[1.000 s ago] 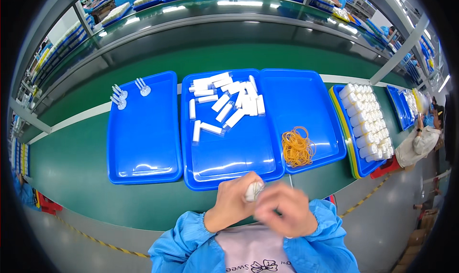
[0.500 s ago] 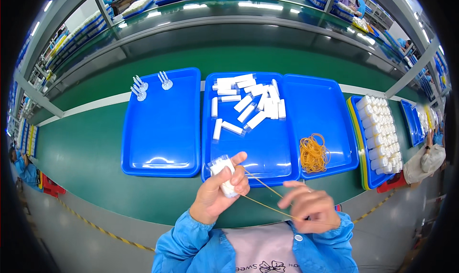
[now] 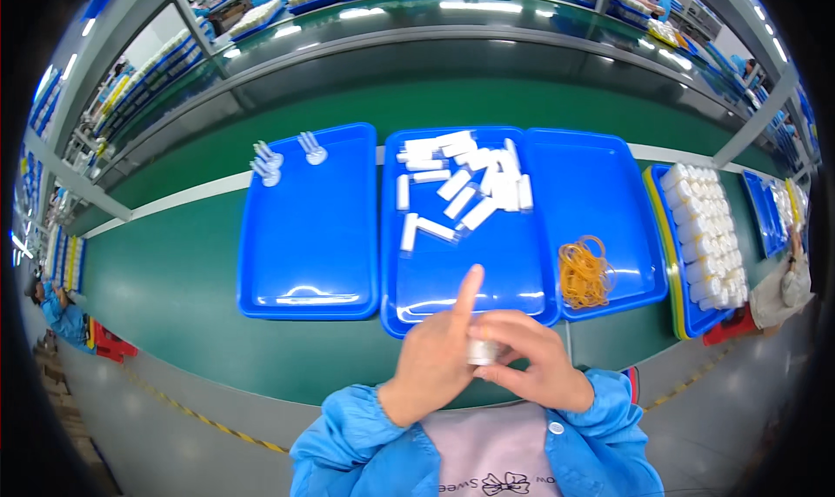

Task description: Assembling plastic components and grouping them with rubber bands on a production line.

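Observation:
Near the front edge of the table, my left hand is closed round a small white roll, its index finger stretched out toward the trays. My right hand meets it from the right, thumb and fingers bent about the roll's exposed end. Most of the roll is hidden by the hands, and the rubber band seen earlier does not show between them. Beyond the hands, the middle blue tray holds several white rolls in clear film. A heap of tan rubber bands lies in the right blue tray.
The left blue tray has a few clear pronged plastic parts at its far end. Farther right, stacked trays carry rows of white rolls. Metal posts frame the green table. Co-workers sit at both sides.
My right hand has moved left and in to the roll; the band stretched between the hands is out of sight. My left hand has shifted right and turned back upward. The view has shifted slightly.

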A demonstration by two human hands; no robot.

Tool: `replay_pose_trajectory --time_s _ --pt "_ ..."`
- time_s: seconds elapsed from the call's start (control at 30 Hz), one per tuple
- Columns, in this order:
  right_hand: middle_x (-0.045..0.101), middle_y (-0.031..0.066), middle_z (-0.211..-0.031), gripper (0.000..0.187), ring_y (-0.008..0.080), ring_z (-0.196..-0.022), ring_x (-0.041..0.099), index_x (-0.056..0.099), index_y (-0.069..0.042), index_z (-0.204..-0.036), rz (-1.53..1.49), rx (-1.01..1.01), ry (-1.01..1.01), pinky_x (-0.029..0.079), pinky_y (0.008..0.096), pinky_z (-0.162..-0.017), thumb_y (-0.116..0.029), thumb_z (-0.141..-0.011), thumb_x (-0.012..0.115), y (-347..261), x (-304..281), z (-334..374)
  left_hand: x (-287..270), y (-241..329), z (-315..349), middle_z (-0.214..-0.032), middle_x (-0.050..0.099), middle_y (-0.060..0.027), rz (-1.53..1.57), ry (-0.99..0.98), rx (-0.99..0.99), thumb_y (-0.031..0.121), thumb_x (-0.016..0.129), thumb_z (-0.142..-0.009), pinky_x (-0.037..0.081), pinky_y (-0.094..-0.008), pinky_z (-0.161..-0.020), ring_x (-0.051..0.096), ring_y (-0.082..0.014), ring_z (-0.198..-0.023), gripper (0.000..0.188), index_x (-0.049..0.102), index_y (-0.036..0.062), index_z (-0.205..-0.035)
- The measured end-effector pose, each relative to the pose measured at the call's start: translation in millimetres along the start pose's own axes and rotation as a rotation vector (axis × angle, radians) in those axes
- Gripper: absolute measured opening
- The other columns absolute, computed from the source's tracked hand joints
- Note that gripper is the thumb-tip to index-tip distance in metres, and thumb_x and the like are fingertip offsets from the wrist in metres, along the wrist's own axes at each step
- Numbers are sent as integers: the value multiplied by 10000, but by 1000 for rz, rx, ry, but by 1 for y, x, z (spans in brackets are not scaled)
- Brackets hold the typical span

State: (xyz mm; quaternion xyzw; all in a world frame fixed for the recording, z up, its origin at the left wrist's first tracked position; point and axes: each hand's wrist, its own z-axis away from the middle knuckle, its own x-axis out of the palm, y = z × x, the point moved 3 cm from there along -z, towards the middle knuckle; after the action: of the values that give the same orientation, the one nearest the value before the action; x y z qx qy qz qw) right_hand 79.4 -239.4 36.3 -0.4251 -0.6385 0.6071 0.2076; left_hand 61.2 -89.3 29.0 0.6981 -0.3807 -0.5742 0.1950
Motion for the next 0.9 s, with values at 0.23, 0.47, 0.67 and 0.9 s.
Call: replay_pose_trajectory --time_s 0.23,0.47,0.67,0.9 --pt "564 84 -1139 319 180 -738 624 663 -79 -996 348 -25 81 515 290 -597 -123 -708 793 -5 -12 11 -20 -5 5 -1491 311 -209 202 -254 110 179 778 -721 223 -481 -1144 293 -368 -1394 910 280 38 -1469" --pt "561 86 -1149 213 136 -661 610 687 -98 -929 325 90 -33 497 250 -526 -124 -729 758 -12 -20 27 -179 -220 -52 -1297 501 -203 -187 715 -234 299 804 -716 379 -392 -1042 484 -324 -1224 796 440 -3 -1357" --pt "565 75 -1132 197 141 -629 614 684 -110 -933 263 117 -15 510 247 -541 -148 -751 749 -8 -15 22 -231 -290 -116 -929 684 -143 -264 490 -658 478 833 -631 543 -381 -677 677 -245 -813 794 574 52 -1250" --pt "581 76 -1111 218 128 -710 629 688 -96 -949 270 136 19 529 231 -569 -130 -747 761 -7 -17 27 -210 -285 -146 -706 688 -95 -80 325 -474 142 758 -742 493 -288 -405 626 -144 -508 181 731 26 -878"
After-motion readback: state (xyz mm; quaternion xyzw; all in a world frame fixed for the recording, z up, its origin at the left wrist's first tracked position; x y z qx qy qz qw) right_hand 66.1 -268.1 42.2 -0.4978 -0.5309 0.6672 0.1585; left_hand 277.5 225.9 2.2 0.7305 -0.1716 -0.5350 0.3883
